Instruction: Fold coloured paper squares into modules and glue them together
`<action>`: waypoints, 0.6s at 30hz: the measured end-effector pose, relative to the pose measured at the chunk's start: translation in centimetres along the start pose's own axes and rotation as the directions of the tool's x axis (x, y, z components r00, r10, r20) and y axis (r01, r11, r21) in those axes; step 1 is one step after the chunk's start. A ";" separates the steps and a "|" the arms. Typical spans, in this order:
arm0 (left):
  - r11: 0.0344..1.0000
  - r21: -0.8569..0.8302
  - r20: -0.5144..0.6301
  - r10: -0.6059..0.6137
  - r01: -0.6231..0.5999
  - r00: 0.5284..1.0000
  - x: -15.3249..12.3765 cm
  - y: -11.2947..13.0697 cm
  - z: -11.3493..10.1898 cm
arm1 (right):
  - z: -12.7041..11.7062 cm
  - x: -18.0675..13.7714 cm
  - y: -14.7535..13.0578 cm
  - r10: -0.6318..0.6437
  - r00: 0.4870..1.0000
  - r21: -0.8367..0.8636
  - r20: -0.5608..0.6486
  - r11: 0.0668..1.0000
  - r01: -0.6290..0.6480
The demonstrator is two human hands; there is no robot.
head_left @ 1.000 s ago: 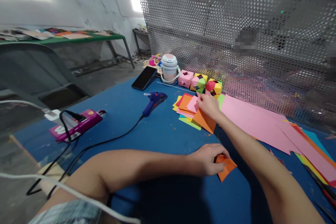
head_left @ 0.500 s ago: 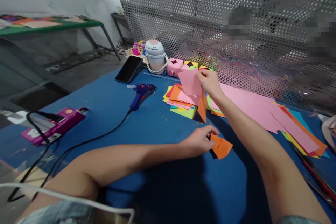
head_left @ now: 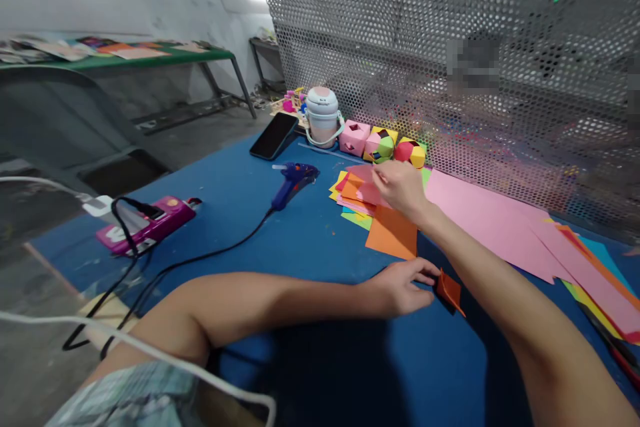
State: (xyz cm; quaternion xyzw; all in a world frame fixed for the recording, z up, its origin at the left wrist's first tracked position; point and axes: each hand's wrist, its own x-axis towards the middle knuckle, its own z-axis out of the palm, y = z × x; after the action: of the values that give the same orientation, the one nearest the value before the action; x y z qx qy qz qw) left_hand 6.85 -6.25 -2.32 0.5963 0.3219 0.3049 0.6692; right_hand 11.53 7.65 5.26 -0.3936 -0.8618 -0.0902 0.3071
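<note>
- Where the blue table [head_left: 310,260] lies nearest, the left hand [head_left: 400,287] pinches a small folded orange paper [head_left: 449,291], matte and creased, held just above the tabletop.
- Farther out, the right hand [head_left: 403,188] rests with fingers curled on a pink sheet [head_left: 367,192] atop the stack of coloured squares [head_left: 357,203]; its grip cannot be told.
- Beside them lies a blue plastic glue gun [head_left: 293,183].
- Faceted paper cubes [head_left: 383,145] sit by the perforated metal screen [head_left: 450,47].
- No writing is legible.
</note>
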 end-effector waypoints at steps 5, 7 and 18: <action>0.993 0.104 -0.031 0.055 -0.052 0.998 -0.6 0.8 -0.3 | -1.9 1.5 1.0 0.054 0.993 -0.054 -0.104 0.997 -0.060; 0.966 0.223 -0.015 0.140 -0.133 0.990 -0.9 1.3 -0.5 | -2.1 0.8 1.5 -0.061 0.998 -0.091 -0.008 0.994 0.060; 0.576 0.660 0.253 0.433 -0.482 0.865 -1.5 2.2 -2.3 | -1.6 -5.4 2.0 -0.202 0.888 -0.012 0.413 0.974 0.227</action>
State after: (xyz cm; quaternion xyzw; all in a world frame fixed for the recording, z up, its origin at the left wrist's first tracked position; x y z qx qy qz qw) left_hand 4.09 -5.79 -0.22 0.8769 0.2266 0.3014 0.2980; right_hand 16.40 4.98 3.08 -0.3151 -0.9419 -0.0650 0.0963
